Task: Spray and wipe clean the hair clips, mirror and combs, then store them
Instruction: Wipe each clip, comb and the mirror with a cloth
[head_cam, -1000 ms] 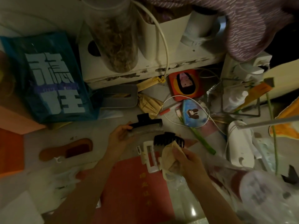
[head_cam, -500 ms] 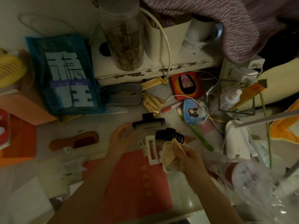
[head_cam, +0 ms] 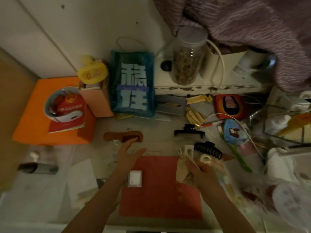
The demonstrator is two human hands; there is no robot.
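The left hand (head_cam: 128,154) hung open above the pale tabletop (head_cam: 156,130), fingers spread and relaxed, gripping nothing; its fingertips reached toward the brown wooden comb (head_cam: 123,136) that lay flat just beyond them, and whether they touched it could not be told. To the right, the right hand (head_cam: 201,170) had its fingers curled around a crumpled beige wiping cloth (head_cam: 182,167), pinching it against the near edge of the table's clutter. A white rectangular hair clip (head_cam: 188,149) lay just beyond that cloth, partly covered by it, and a black toothed claw clip (head_cam: 208,149) sat immediately to its right, with a small white ring-shaped piece (head_cam: 205,159) on its near side. Farther from the person, a second black claw clip with a long straight bar (head_cam: 189,132) rested alone on the tabletop, apart from both hands.

A red rectangular booklet (head_cam: 161,187) lay flat between the two forearms, and a small white square case (head_cam: 135,178) sat at its left edge, beside the left wrist. At the far side stood a blue plastic bag with large pale characters (head_cam: 133,84), a yellow handheld fan (head_cam: 92,71) to its left, and a clear plastic jar of dried brown contents (head_cam: 187,56) to its right. An orange box (head_cam: 40,113) occupied the far left. The picture was dim and soft, so finer detail on the clips was lost.
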